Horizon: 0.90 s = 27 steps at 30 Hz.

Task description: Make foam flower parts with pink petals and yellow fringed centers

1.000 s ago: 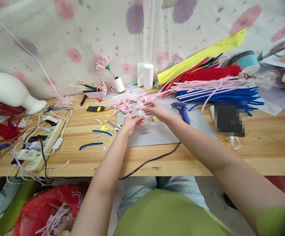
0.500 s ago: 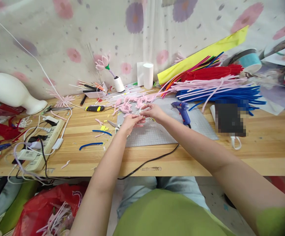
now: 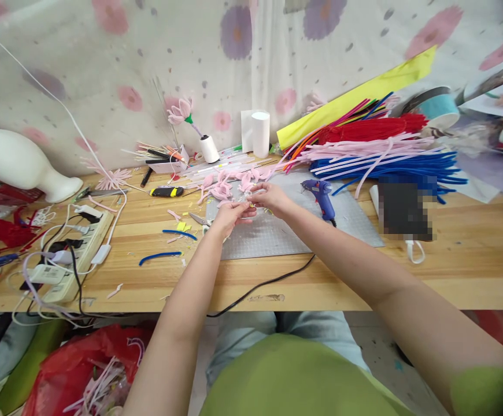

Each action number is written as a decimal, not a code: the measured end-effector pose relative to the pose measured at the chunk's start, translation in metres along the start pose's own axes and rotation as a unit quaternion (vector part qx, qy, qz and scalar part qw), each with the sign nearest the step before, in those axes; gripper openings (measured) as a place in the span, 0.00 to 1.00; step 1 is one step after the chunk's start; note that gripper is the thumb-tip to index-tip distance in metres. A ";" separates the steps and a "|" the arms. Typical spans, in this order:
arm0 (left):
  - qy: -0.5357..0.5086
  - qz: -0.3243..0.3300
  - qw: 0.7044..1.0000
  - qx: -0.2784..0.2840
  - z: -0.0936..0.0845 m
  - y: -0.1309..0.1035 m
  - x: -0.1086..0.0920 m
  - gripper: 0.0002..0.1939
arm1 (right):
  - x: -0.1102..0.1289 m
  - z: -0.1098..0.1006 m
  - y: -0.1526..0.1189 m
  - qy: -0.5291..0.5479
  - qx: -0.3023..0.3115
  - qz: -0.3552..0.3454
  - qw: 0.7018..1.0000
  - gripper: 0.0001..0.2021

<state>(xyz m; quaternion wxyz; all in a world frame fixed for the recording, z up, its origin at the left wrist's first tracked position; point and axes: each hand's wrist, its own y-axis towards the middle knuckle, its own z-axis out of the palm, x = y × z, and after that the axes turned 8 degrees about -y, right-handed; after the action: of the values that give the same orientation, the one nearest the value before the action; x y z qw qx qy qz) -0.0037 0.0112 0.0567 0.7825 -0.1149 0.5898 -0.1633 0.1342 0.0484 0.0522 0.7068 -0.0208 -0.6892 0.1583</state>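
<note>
My left hand and my right hand meet over the grey cutting mat. Their fingertips pinch a small bunch of thin white and yellow strands, whose exact kind is too small to tell. Just behind the hands lie several pink pipe-cleaner petals. Scissors rest by my left wrist, partly hidden by it. To the right of my right hand, a blue glue gun lies on the mat.
Bundles of blue pipe cleaners and red ones lie at the back right. A power strip with tangled cables sits left. A utility knife, a pink flower and a white foam head stand or lie behind.
The fingers have shifted very slightly around the small strands, and a bit of yellow now shows between them. The things on the table stay where they were.
</note>
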 end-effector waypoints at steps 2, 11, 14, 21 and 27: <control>0.007 0.001 1.000 0.000 0.000 0.000 0.000 0.05 | 0.000 0.001 0.000 0.004 0.000 -0.001 1.000 0.15; -0.016 -0.011 1.000 0.017 -0.001 0.001 -0.001 0.06 | 0.003 0.001 -0.001 0.000 -0.012 -0.001 1.000 0.15; -0.024 -0.009 1.000 0.006 0.001 0.001 0.001 0.07 | 0.004 0.000 -0.001 -0.003 -0.018 -0.006 1.000 0.14; 0.000 0.013 1.000 -0.016 0.008 0.001 0.003 0.08 | 0.008 0.001 -0.004 -0.014 -0.023 -0.011 1.000 0.12; 0.038 0.033 0.998 -0.036 0.010 0.004 0.005 0.08 | 0.006 0.003 -0.002 -0.004 -0.025 -0.010 1.000 0.13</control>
<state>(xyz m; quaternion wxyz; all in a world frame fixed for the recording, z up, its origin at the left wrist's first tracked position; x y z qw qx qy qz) 0.0075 0.0126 0.0537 0.7595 -0.1171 0.6283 -0.1208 0.1321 0.0475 0.0591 0.7048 -0.0312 -0.6960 0.1340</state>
